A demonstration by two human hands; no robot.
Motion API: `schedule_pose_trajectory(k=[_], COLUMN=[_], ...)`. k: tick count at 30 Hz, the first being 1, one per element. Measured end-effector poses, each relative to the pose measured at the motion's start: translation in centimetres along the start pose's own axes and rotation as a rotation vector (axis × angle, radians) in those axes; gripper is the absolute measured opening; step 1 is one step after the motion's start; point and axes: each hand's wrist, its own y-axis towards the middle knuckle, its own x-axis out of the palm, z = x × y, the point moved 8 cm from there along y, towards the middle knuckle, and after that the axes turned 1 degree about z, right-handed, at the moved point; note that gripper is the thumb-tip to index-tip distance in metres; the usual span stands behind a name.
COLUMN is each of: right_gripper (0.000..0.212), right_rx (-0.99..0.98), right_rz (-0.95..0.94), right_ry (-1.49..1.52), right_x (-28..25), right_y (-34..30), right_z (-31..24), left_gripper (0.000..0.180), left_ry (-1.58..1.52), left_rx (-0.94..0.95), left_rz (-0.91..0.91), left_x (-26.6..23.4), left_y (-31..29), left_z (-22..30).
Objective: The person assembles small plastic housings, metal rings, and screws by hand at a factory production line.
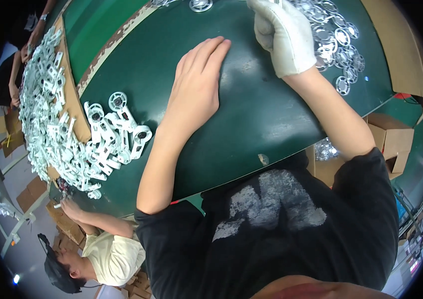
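While the left hand (pixel 196 87) lies over the green table (pixel 256 119), fingers straight and nearly together, the gloved right hand (pixel 287 42) curls inward; whether it pinches anything, I cannot tell. Discs (pixel 342 37) lie just beside it, white parts (pixel 105 133) left of the left hand.

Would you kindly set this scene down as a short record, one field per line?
Left hand: bare, palm down over the green table, fingers extended
Right hand: in a white glove, fingers curled at the picture's upper edge; its grip is unclear
Beside right hand: scattered clear ring-shaped parts
Left of left hand: cluster of white parts with round ends
Far left: larger heap of similar parts
Lower left: co-worker in pale shirt and dark cap
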Motion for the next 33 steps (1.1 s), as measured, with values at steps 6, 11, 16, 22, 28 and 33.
schedule_pose_trajectory(k=[6,11,16,22,28,33], right_gripper=[0.027,0.037,0.034,0.031,0.030,0.029], right_rx=[-0.092,-0.115,-0.074,-0.129,-0.135,-0.168], right_rz=[-0.440,-0.531,-0.582,-0.565,-0.550,-0.580], right_ry=[-0.508,-1.128,-1.165,-1.146,-1.095,-1.102], right_x=[3.4,4.8,4.6,4.7,4.5,4.7], right_y=[-1.5,-3.9,-3.8,-3.9,-3.7,-3.6], right_z=[2.9,1.9,2.2,2.2,2.2,2.0], left_gripper=[0.078,0.058,0.059,0.053,0.072,0.067], left_ry=[-0.117,0.061,0.274,0.172,-0.076,0.014], left_rx=[-0.234,-0.289,-0.387,-0.347,-0.188,-0.283], left_rz=[0.119,0.127,0.182,0.198,0.125,0.243], left_x=[-4.2,-3.7,-3.9,-3.3,-3.6,-3.4], left_y=[-4.8,-6.2,-6.2,-6.5,-6.3,-6.6], left_z=[-2.3,-2.8,-2.4,-2.2,-1.7,-2.3])
